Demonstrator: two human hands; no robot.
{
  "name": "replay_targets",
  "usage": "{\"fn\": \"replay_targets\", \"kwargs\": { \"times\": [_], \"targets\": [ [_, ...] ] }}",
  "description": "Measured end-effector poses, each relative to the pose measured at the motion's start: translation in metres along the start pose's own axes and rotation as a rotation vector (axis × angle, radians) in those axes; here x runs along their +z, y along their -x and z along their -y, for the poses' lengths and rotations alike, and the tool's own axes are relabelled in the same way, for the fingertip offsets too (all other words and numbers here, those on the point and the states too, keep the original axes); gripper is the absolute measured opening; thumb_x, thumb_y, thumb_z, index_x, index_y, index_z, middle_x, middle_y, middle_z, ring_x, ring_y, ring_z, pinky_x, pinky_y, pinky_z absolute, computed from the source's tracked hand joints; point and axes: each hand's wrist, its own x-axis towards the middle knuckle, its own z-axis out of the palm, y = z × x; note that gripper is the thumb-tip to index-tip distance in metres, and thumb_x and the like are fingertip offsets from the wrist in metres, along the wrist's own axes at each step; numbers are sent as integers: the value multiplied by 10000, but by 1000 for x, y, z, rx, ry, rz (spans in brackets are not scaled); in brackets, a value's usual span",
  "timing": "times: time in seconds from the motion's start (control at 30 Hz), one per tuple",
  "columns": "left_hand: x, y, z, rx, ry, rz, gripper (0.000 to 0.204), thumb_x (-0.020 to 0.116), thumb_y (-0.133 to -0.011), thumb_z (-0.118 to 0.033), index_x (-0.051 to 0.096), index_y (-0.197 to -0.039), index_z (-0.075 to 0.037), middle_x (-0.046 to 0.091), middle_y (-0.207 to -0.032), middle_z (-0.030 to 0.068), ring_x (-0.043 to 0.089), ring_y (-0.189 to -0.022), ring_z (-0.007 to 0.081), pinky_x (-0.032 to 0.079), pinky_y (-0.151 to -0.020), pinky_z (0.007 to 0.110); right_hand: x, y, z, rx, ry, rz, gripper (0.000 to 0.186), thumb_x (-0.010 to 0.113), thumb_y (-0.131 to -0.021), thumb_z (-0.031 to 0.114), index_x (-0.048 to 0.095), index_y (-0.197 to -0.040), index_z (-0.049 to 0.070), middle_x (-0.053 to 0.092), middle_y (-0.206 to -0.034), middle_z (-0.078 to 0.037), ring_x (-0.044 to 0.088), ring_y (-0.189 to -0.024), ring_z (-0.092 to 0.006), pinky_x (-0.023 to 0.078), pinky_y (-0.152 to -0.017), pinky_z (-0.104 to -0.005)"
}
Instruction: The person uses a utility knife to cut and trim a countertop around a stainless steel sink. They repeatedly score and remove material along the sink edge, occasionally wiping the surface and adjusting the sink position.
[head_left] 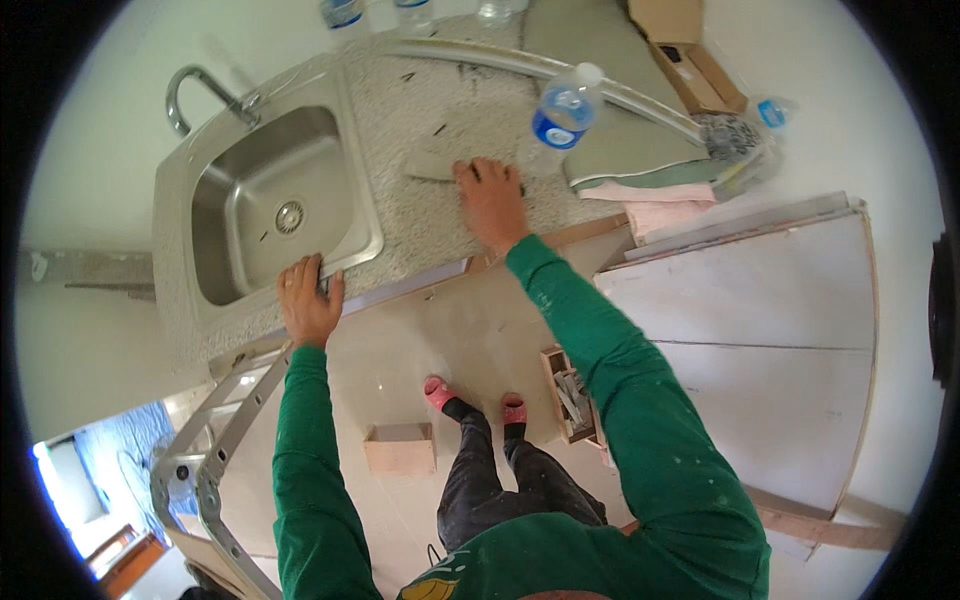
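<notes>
Nearest the camera: a green long-sleeved sweatshirt [520, 560], pale specks on its sleeves. The left hand [308, 300] is laid at the front rim of a rectangular stainless-steel sink [368, 215], thumb spread from the fingers; a dark patch shows in the gap, and whether anything is gripped there cannot be told. The right hand [492, 205] is set on a speckled grey-white countertop [415, 225], fingers bent downward beside a thin, flat, pale grey piece [430, 167]. That piece lies on the countertop, right of the sink; whether it is gripped cannot be told, its near end being hidden by the fingers.

Technique, as judged: pressure should be spread evenly and the piece held flat, with the left hand used as a brace. The clear plastic bottle with a blue label [562, 130], standing just beyond the right hand, is best given clearance.

Surface: rough-looking and speckled, with small dark fragments; a long white strip [530, 62] is laid across the back. A curved chrome faucet [174, 98] is mounted behind the sink.

Room: a metal ladder [208, 460] is noted at left, a small open wooden box [400, 455] on the floor, and large white panels [755, 290] at right.
</notes>
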Motion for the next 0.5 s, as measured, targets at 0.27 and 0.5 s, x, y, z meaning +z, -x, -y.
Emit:
{"fn": "replay_targets", "kwargs": {
  "times": [0.27, 0.5],
  "targets": [
    [9, 8, 11, 31, -77, -27, 489, 643, -1007, -367, 658, -1321, 7, 686, -1285, 196, 609, -1225, 408, 400, -1142, 547, 7, 4, 8, 55, -5, -43, 402, 601, -979, 142, 653, -1369, 55, 608, -1272, -148, 560, -1270, -332, 318, -1176, -650],
    [8, 1, 1, 36, -116, 9, 496, 621, -1007, -372, 658, -1311, 19, 677, -1286, 195, 607, -1200, 403, 413, -1116, 550, 2, 5, 3, 86, -6, 35, 393, 561, -1054, 203, 603, -1422, 72, 582, -1326, -151, 545, -1288, -341, 311, -1180, -650]
  ]
}}
